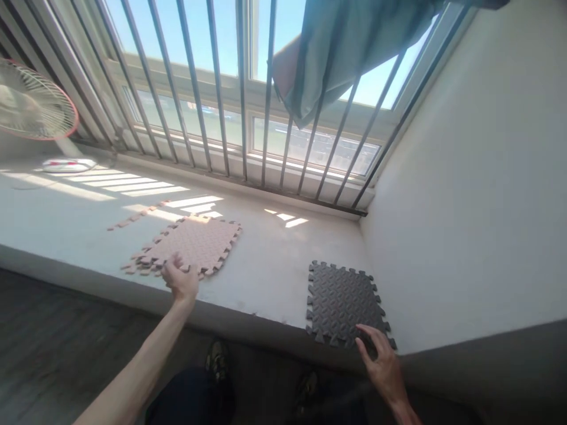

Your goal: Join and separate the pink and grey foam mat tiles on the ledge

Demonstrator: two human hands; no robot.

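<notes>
A pink foam puzzle mat [195, 242] lies on the wide sill, with loose pink edge strips [133, 217] beside it. My left hand [181, 278] rests at the mat's near edge, fingers curled onto it. A dark grey foam puzzle mat [340, 298] lies to the right, close to the wall. My right hand [381, 361] touches the grey mat's near corner with fingers spread flat.
The pale sill [270, 260] runs below a barred window [241, 88]. A fan [38, 109] stands at the far left. A grey-green cloth [349, 47] hangs from the bars. A white wall [478, 195] closes the right side. My shoes [218, 360] stand on dark floor.
</notes>
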